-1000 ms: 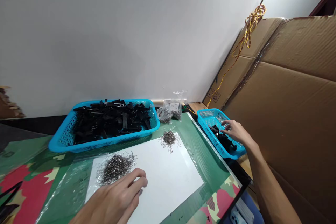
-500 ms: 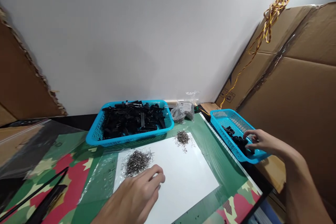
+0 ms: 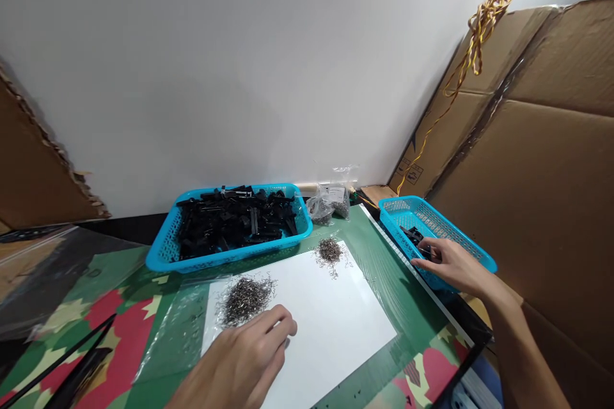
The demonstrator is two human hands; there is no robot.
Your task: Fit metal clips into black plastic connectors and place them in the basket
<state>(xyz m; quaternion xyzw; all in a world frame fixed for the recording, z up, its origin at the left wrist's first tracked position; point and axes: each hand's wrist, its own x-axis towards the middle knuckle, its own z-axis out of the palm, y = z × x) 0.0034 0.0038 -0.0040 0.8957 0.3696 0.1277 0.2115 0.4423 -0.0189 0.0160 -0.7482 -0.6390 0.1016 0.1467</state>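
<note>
My left hand (image 3: 252, 351) rests over the white sheet (image 3: 336, 326), fingers curled together; their tips are turned away, and whatever is in them is hidden. Just beyond it lies a heap of small bent metal wire pieces (image 3: 247, 299). A smaller heap of similar pieces (image 3: 329, 250) is at the sheet's far edge. At the near-left side of the right blue basket (image 3: 472, 254), my right hand (image 3: 451, 262) has its thumb and fingers bent around a black plastic part (image 3: 433, 254), partly hidden. More black parts (image 3: 410, 234) lie in that basket.
A larger blue basket (image 3: 156, 259) full of black plastic parts stands at the back left. Beside it are clear bags of small metal pieces (image 3: 338, 203). Black strips (image 3: 79, 370) lie front left. Cardboard (image 3: 547, 160) rises at the right, with a yellow-brown cord (image 3: 484, 22) hanging there.
My right hand has moved left, from inside the right basket to its near-left rim. My left hand has barely moved. The whole view has shifted slightly.
</note>
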